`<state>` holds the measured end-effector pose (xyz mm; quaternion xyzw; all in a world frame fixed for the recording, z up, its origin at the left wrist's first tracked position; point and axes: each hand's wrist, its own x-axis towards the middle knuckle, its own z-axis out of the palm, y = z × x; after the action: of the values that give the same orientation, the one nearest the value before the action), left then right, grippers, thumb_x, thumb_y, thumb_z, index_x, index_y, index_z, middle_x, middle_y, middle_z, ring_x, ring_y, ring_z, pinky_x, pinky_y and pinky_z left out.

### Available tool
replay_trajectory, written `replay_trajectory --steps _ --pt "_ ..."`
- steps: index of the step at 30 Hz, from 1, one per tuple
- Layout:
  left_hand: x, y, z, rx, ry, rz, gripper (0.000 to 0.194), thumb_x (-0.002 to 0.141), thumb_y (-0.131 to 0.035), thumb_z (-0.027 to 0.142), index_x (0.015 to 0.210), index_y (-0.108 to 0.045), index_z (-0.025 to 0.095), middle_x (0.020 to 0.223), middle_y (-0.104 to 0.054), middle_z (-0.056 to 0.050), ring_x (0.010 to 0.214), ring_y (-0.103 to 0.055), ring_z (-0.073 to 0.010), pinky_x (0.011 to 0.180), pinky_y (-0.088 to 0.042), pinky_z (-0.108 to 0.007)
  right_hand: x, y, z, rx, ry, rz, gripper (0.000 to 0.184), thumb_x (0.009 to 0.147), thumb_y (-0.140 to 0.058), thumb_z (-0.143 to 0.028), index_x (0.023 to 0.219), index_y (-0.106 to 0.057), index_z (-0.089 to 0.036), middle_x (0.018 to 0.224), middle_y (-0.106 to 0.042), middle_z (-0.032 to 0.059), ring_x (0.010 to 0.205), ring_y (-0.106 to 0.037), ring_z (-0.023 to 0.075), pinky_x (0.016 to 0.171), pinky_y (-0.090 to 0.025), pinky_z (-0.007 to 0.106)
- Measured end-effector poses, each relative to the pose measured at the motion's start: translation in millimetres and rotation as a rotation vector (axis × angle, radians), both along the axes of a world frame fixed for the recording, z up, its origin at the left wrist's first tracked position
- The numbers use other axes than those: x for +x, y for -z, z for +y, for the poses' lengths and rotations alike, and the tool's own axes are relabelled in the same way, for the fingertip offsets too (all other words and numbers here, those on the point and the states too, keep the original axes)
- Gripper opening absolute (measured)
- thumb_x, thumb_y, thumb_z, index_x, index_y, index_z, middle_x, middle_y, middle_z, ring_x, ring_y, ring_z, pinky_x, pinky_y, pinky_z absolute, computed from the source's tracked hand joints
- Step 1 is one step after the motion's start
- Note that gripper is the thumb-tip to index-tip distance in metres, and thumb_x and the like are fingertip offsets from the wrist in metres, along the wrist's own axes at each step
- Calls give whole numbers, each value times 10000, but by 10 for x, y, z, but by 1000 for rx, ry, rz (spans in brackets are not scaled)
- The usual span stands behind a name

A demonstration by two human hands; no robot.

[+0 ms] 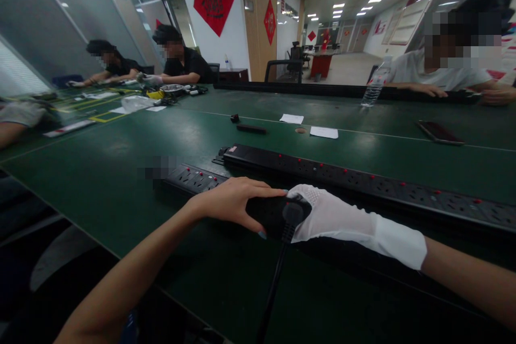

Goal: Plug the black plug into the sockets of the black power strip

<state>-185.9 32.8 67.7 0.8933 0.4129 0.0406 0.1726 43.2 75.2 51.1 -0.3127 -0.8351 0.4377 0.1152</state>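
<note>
A long black power strip with red-dotted sockets lies on the green table in front of me. My left hand, bare, reaches across it with the thumb on the near side and the fingers on the far side, closed on the strip. Beside it, my right hand wears a white glove and is wrapped around a black plug at the strip. Its fingertips are partly hidden behind the plug. From the plug a thick black cord hangs down toward me.
A second long power strip lies just beyond my hands. Farther back are a small black bar, white papers, a phone and a water bottle. Other people sit around the green table.
</note>
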Motion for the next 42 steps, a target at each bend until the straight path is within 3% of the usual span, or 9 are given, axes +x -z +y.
replay_trajectory --steps 10,18,24,28,30,37,42 --pt "-4 -20 -23 49 12 63 772 688 -591 601 1344 -293 324 1277 -491 -18 1099 -502 -227 910 -355 -332 4 -4 9 -6 -2 -37 568 498 -769 -422 975 -544 -212 947 -611 16 855 -587 201 803 -456 389" --pt "-81 -43 -25 82 -57 131 801 663 -523 700 1326 -337 290 1202 -547 -51 1020 -549 -228 860 -387 -329 9 31 -45 192 26 -145 570 573 -709 -521 1053 -534 -269 969 -618 9 850 -594 194 754 -475 336" --pt "-119 -24 31 53 -23 59 765 649 -538 697 1277 -414 279 1143 -593 -34 999 -564 -215 809 -398 -286 -75 -176 -241 489 48 -303 431 751 -491 -594 1023 -560 -267 877 -621 24 742 -587 191 631 -460 318" --pt "-124 -12 48 70 -11 30 759 643 -540 697 1260 -442 265 1169 -585 -38 1013 -563 -221 806 -397 -282 -127 -200 -331 904 38 -321 343 822 -424 -498 912 -577 -204 862 -585 75 775 -544 227 670 -413 358" --pt "-130 -10 53 69 -9 26 753 650 -539 692 1259 -447 258 1167 -587 -44 1017 -562 -224 829 -390 -291 -150 -177 -341 1032 18 -338 308 846 -399 -453 852 -578 -203 823 -580 70 746 -531 222 650 -389 349" --pt "-140 -8 48 34 -8 2 780 638 -549 694 1274 -434 256 1191 -572 -46 1032 -553 -236 859 -379 -319 -186 -121 -286 901 22 -245 264 847 -423 -416 785 -579 -212 680 -600 23 567 -527 158 499 -311 263" --pt "-139 -12 41 34 -14 5 782 644 -544 693 1286 -417 264 1229 -546 -36 1064 -534 -241 874 -372 -323 -185 -137 -306 994 16 -298 299 864 -402 -427 785 -586 -206 672 -616 37 551 -541 170 493 -291 273"
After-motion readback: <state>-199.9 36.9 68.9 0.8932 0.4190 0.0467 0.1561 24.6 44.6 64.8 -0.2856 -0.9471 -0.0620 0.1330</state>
